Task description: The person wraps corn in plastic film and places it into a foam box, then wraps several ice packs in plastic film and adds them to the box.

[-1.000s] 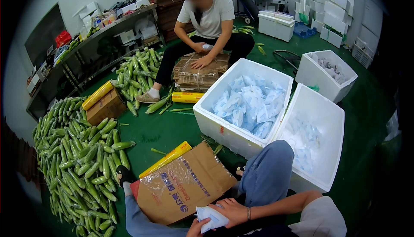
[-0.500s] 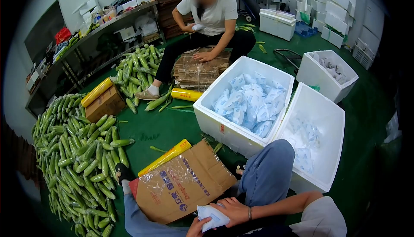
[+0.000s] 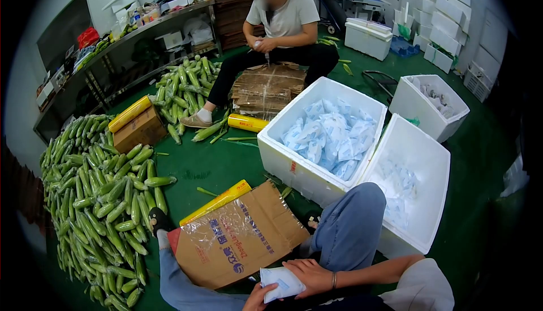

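Both hands hold white pouch (image 3: 283, 282) over lap, near bottom edge: right hand (image 3: 310, 277) flat on top, left hand (image 3: 260, 298) gripping near corner. Step judged: readying pouch. Cardboard box (image 3: 237, 237) just left, foam box (image 3: 322, 135) of pouches beyond knee. Next move calls for firm two-handed grip.

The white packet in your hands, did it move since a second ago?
No. The white packet stays in both hands, right hand on top, left hand under it, just below the cardboard box corner as before.
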A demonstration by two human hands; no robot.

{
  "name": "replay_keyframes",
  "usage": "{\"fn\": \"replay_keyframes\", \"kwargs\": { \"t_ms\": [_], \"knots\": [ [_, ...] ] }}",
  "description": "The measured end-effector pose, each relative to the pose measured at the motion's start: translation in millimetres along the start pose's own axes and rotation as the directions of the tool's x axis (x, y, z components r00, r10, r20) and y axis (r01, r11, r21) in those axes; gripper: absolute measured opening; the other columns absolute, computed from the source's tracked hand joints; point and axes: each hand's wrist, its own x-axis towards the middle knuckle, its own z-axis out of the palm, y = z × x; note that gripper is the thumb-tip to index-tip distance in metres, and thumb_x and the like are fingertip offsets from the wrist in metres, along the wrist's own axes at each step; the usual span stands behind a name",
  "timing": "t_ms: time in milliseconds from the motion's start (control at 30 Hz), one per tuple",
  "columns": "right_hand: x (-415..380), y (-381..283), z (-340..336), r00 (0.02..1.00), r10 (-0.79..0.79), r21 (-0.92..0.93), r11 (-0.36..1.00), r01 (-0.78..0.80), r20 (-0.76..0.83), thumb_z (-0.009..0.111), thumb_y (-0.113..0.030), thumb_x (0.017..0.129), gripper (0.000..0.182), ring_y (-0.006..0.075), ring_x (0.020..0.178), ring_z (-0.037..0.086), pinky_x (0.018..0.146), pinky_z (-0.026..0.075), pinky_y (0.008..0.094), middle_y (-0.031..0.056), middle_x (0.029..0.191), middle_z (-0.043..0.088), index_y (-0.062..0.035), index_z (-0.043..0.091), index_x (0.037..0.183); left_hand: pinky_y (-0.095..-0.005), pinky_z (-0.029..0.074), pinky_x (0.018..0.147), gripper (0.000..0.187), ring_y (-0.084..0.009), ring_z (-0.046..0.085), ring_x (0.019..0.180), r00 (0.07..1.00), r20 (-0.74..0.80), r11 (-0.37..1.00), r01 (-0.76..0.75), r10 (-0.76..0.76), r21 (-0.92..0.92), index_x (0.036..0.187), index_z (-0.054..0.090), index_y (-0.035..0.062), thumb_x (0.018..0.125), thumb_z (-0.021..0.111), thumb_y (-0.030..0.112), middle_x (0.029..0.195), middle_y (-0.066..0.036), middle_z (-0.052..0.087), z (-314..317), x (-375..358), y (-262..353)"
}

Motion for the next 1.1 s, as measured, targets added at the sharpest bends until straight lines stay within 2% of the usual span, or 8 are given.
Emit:
{"fn": "replay_keyframes", "kwargs": {
  "t_ms": [267,433,600,700,800,900,967,1100],
  "knots": [
    [-0.7,7.2,7.3,0.997,-0.01,-0.081,0.997,0.016,0.071,0.076,-0.045,0.065,0.106,0.0374,0.126,0.033,0.102,0.024,0.0479,0.0222,0.135,0.035,-0.0054,0.019,0.144,-0.0324,0.055,0.065,0.042,-0.0233,0.066,0.083,1.0,-0.011,0.998,-0.02,0.02,-0.062,0.115,0.053,-0.0064,0.077,0.067,0.007,0.099,-0.015,0.064,1.7,-5.5,1.1],
    [0.4,10.6,10.5,0.997,0.04,0.01,0.999,-0.041,0.069,0.076,-0.038,0.063,0.103,0.0373,0.122,0.035,0.102,0.024,0.0476,0.0217,0.13,0.037,-0.0061,0.02,0.144,-0.0337,0.055,0.063,0.041,-0.0242,0.065,0.084,1.0,-0.001,0.998,-0.001,0.001,-0.063,0.114,0.054,-0.0048,0.078,0.067,0.009,0.099,-0.015,0.064,3.5,-3.9,3.4],
    [3.4,17.9,9.3,0.994,0.096,0.1,0.99,-0.101,0.052,0.076,-0.035,0.06,0.103,0.0368,0.12,0.036,0.101,0.025,0.0471,0.0209,0.128,0.039,-0.006,0.023,0.143,-0.0424,0.056,0.063,0.046,-0.0301,0.064,0.091,0.998,0.057,0.979,-0.02,0.032,-0.202,0.121,0.048,-0.0018,0.086,0.061,0.026,0.105,-0.016,0.062,0.5,-1.7,-2.8],
    [6.9,20.1,5.5,0.987,0.145,0.18,0.971,-0.155,0.064,0.076,-0.036,0.061,0.102,0.0373,0.121,0.035,0.102,0.023,0.048,0.0211,0.129,0.038,-0.0057,0.023,0.142,-0.0447,0.056,0.062,0.052,-0.0305,0.063,0.092,0.996,0.059,0.986,-0.064,0.074,-0.155,0.125,0.046,0.0006,0.09,0.054,0.039,0.108,-0.016,0.061,4.6,-1.1,-0.5],
    [8.4,22.8,6.2,0.986,0.167,0.236,0.957,-0.168,0.023,0.079,-0.037,0.06,0.104,0.0376,0.122,0.036,0.103,0.026,0.0465,0.022,0.13,0.038,-0.0045,0.024,0.141,-0.0417,0.055,0.065,0.057,-0.0283,0.061,0.097,0.971,0.159,0.976,-0.156,0.18,-0.151,0.128,0.044,0.0036,0.091,0.05,0.047,0.114,-0.014,0.059,4.8,-4.0,5.8],
    [11.3,28.7,14.0,0.978,0.206,0.482,0.855,-0.191,0.021,0.082,-0.031,0.062,0.103,0.0325,0.123,0.039,0.103,0.031,0.0409,0.0204,0.131,0.039,-0.0026,0.022,0.141,-0.0381,0.054,0.068,0.061,-0.0262,0.059,0.101,0.94,0.236,0.969,-0.248,0.246,-0.024,0.131,0.041,0.0059,0.091,0.046,0.052,0.12,-0.012,0.055,-9.8,11.0,3.8],
    [12.6,30.5,18.3,0.989,0.15,0.759,0.641,-0.112,0.019,0.083,-0.024,0.064,0.101,0.0259,0.122,0.041,0.101,0.036,0.0341,0.0176,0.13,0.04,-0.0009,0.021,0.14,-0.0356,0.052,0.073,0.064,-0.0253,0.056,0.107,0.946,0.199,0.966,-0.258,0.257,-0.021,0.134,0.039,0.0045,0.091,0.047,0.052,0.127,-0.012,0.052,-16.5,18.6,-0.8],
    [11.7,33.2,22.5,0.983,0.162,0.776,0.609,-0.167,0.085,0.082,-0.02,0.067,0.098,0.0223,0.122,0.04,0.101,0.036,0.0329,0.0153,0.129,0.04,0.0002,0.02,0.14,-0.0374,0.045,0.091,0.065,-0.0249,0.049,0.118,0.901,0.159,0.904,-0.418,0.403,0.083,0.136,0.037,0.0037,0.091,0.05,0.049,0.133,-0.012,0.048,-25.8,30.2,-4.9]
  ]
}}
